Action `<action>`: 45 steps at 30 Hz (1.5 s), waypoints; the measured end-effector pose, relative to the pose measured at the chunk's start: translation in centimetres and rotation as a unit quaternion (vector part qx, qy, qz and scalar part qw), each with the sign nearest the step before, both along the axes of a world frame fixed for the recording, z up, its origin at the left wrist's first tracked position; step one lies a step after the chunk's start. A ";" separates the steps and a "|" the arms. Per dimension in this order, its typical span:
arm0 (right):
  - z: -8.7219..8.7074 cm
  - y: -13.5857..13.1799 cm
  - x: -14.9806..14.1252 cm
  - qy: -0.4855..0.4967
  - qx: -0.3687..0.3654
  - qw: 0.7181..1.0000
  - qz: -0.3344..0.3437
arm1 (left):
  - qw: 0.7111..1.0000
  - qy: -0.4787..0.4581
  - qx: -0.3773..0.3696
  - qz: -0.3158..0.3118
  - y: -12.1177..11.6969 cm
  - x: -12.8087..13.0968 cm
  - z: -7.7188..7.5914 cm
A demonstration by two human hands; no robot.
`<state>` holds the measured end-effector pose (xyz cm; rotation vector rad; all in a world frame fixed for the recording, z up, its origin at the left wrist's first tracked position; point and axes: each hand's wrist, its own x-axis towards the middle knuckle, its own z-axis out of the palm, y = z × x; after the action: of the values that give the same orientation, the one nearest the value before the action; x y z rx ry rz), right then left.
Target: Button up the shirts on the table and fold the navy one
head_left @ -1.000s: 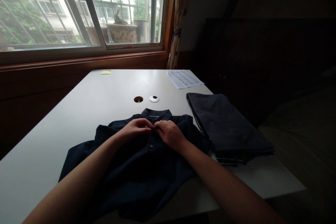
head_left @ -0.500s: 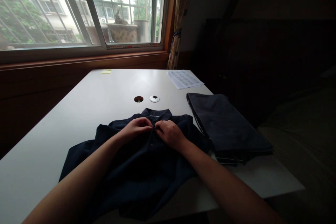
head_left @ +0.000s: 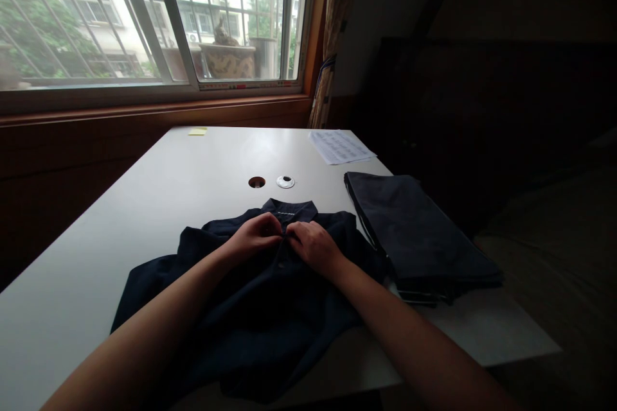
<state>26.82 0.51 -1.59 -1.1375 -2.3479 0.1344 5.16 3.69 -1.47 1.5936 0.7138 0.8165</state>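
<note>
A dark navy collared shirt point(head_left: 270, 308) lies spread on the white table, its collar pointing away from me and its front placket facing up. My left hand point(head_left: 258, 232) pinches the placket just below the collar, thumb and forefinger together. Right beside it, my right hand point(head_left: 312, 244) has its fingers closed on the other side of the placket. The fingertips of both hands almost meet there and hide the small spot between them. A button shows on the placket a little below the hands.
A stack of folded dark cloth point(head_left: 419, 231) lies on the white table point(head_left: 120, 212) to the right. Printed papers point(head_left: 341, 146) are at the far right, a yellow sticky note point(head_left: 197, 131) at the far left. A cable hole point(head_left: 257, 182) and a round cap point(head_left: 285, 182) lie beyond the collar.
Both hands stay at the same spot on the placket, with only slight finger movement. The whole view has shifted very slightly.
</note>
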 end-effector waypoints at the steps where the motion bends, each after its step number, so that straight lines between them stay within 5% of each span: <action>1: 0.0 0.0 0.0 0.005 -0.006 1.000 0.003 | 1.000 0.002 0.007 0.002 -0.1 0.0 0.0; 29: 0.1 -0.8 -0.8 0.037 0.035 0.998 -0.049 | 0.998 0.020 0.059 0.007 -0.3 0.3 0.6; 45: -0.3 0.1 0.1 0.033 0.005 0.999 0.012 | 0.995 0.030 0.092 0.028 -0.8 0.3 1.1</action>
<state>26.95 0.63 -1.93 -1.0836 -2.3022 0.1676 5.46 2.88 -0.40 1.7765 0.7455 0.8996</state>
